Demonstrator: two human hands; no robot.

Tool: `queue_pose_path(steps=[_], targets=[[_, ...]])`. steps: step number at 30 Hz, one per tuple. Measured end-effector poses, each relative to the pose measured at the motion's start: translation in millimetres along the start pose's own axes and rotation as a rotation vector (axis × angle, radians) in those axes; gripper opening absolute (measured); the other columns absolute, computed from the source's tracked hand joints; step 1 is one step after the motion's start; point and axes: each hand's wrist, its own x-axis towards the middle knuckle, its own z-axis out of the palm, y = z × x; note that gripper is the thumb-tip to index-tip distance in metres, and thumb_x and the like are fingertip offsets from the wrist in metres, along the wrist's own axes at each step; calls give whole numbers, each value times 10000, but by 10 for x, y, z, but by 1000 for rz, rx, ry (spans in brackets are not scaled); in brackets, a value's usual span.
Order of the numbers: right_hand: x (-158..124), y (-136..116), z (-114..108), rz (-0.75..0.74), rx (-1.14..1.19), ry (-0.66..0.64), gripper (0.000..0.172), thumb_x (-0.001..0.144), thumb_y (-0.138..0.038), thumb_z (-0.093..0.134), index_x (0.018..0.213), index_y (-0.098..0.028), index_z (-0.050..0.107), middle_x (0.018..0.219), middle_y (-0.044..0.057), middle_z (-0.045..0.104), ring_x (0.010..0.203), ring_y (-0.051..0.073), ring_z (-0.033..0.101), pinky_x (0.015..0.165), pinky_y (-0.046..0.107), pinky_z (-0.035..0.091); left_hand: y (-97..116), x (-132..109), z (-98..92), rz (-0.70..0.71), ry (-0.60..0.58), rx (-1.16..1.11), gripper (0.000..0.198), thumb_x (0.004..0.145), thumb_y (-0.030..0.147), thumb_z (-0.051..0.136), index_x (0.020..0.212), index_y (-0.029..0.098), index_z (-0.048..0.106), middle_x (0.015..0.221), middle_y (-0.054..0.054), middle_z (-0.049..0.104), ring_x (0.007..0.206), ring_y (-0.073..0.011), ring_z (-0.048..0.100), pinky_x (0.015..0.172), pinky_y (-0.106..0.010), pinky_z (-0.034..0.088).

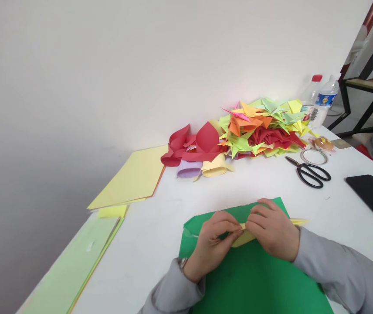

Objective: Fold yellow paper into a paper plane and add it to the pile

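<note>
A folded piece of yellow paper [244, 238] is held between my two hands, over a large green sheet [248, 279] on the white table. My left hand [215, 240] pinches the paper's near-left edge between thumb and fingers. Close beside it, my right hand [273, 229] has its fingers bent over the same paper and covers much of it. A narrow yellow point [300, 222] sticks out to the right past that hand. The right thumb is hidden.
A heap of colourful folded paper shapes [261, 126] lies against the wall, with red rolled paper [202, 144] beside it. Black scissors [309, 171], a tape roll [314, 156], a black phone-like slab [372, 198] and bottles [325, 100] stand right. Yellow sheets [134, 174] and green sheets [75, 270] lie left.
</note>
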Motion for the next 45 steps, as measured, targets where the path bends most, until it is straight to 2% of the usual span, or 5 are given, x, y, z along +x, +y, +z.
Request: queue_pose_path(steps=[19,26,34,41,45], targets=[[-8,-2,26,15,-18,-2,254,871,-62,390,751,-185,577,676,16,596,719,172,492,890,385,383,43,13,-59,-199,-61,-77,306,945,317,499,748,170,681,767,-61,677,708,-161,620,646,-266,504],[8,-6,21,24,-9,3,278,920,-86,367,753,-182,569,678,11,598,711,159,508,899,372,378,55,30,-5,-98,-58,-70,197,897,328,584,857,173,699,815,-75,686,762,-180,640,680,-287,529],[0,98,-107,197,-76,31,232,944,-292,463,1035,-116,583,911,111,672,842,225,574,901,438,368,-5,61,-154,-292,150,-151,154,880,274,598,780,175,661,781,-29,644,730,-151,594,656,-250,472],[-11,211,-99,212,-101,8,244,976,-283,427,882,-151,609,741,54,631,714,184,529,799,357,377,-66,68,-227,-384,236,-173,191,866,335,598,773,170,625,738,-16,595,692,-144,553,608,-240,455],[-7,209,-74,166,-145,18,282,981,-249,439,757,-166,589,649,23,573,647,163,462,720,316,355,-54,63,-253,-227,264,52,122,867,289,596,826,183,639,800,-38,645,754,-175,608,675,-291,496]])
